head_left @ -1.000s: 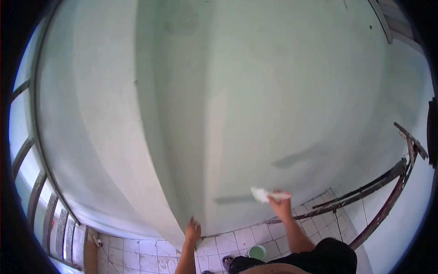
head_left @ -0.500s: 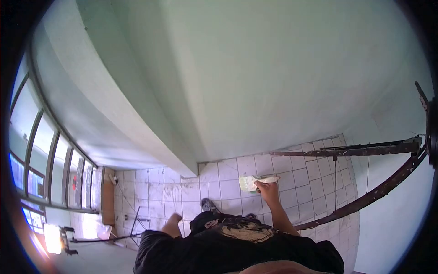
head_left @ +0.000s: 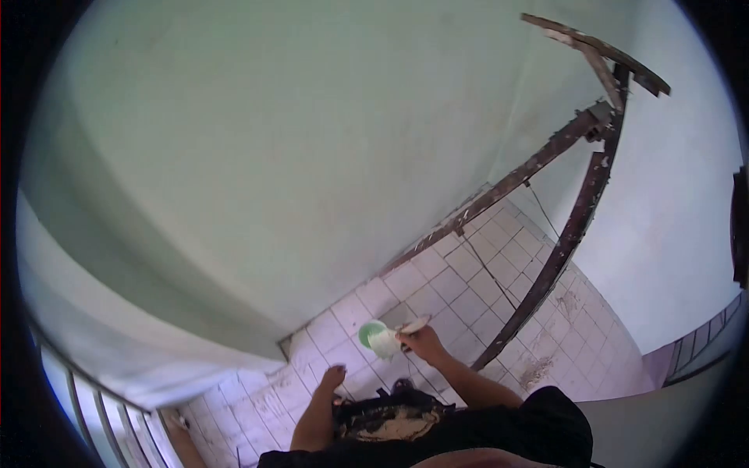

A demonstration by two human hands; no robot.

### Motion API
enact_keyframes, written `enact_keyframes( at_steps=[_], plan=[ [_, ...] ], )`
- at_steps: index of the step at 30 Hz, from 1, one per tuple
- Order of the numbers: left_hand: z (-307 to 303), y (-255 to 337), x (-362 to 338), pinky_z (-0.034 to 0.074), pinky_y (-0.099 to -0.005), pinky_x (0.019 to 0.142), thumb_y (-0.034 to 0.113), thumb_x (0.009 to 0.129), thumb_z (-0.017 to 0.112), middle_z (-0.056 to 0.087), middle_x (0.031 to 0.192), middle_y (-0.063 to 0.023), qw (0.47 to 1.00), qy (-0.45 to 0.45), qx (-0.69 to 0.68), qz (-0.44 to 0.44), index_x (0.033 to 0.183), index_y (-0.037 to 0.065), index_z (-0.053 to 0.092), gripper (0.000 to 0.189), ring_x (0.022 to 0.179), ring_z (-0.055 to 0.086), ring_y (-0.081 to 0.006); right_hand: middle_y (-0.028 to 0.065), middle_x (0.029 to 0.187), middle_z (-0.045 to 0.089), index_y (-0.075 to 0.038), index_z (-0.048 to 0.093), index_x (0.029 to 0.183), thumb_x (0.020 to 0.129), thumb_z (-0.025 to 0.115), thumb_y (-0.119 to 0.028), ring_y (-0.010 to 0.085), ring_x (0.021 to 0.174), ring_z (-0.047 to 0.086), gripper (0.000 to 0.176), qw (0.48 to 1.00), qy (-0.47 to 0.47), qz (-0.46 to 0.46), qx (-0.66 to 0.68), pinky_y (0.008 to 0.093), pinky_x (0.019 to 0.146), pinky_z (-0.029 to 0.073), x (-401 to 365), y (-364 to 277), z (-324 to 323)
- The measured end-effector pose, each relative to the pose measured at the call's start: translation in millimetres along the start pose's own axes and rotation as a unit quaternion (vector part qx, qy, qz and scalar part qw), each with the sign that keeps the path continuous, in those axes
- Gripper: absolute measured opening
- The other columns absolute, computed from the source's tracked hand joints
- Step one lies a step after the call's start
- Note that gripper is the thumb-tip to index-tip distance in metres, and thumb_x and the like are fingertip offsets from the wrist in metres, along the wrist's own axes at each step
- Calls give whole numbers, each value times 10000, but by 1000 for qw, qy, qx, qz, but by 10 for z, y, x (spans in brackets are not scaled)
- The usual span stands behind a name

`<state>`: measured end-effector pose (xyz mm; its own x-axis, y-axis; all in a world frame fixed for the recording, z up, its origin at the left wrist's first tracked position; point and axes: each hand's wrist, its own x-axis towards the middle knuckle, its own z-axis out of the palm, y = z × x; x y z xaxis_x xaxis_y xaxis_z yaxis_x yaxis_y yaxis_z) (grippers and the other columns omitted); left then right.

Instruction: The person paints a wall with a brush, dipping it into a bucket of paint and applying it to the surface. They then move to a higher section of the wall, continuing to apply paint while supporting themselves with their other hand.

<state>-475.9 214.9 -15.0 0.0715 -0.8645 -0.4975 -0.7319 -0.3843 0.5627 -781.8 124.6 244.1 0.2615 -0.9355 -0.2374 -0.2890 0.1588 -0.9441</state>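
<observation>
My right hand (head_left: pixel 421 344) is wrapped round the handle of a wide paintbrush (head_left: pixel 384 342) with a broad, pale head. That head points left and overlaps the rim of a round green bucket (head_left: pixel 366 334) in this view. The bucket is below, over the tiled floor, partly hidden by the brush. Lower and to the left, my left hand (head_left: pixel 334 377) hangs beside my body with its fingers curled in and nothing visible in them.
A pale green wall (head_left: pixel 296 156) rises in front, with a pillar (head_left: pixel 133 304) at left. A worn dark ladder-like frame (head_left: pixel 538 160) leans across the right side, its legs spread over the tiled floor (head_left: pixel 460 288). Window bars (head_left: pixel 90 409) show at lower left.
The view has swung to the right, bringing the ladder-like frame further in and the green bucket into sight. The brush is now over the bucket. My left hand shows more clearly.
</observation>
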Motion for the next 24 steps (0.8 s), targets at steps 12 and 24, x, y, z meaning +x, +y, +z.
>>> enact_keyframes(
  at_steps=[12,24],
  plan=[
    [114,-1392,9,503,-379,787,330,679,617,656,933,-177,950,-126,251,-136,824,28,683,341,920,628,-304,109,835,646,33,612,1005,778,685,-163,170,695,638,309,982,116,96,117,279,538,544,-614,477,-137],
    [-372,-985,-120,477,-366,796,245,819,522,657,952,-126,989,-6,-146,17,1068,84,612,309,906,614,-261,94,837,629,25,598,989,773,655,-140,170,718,638,278,952,194,180,151,279,536,542,-328,160,1096]
  ],
)
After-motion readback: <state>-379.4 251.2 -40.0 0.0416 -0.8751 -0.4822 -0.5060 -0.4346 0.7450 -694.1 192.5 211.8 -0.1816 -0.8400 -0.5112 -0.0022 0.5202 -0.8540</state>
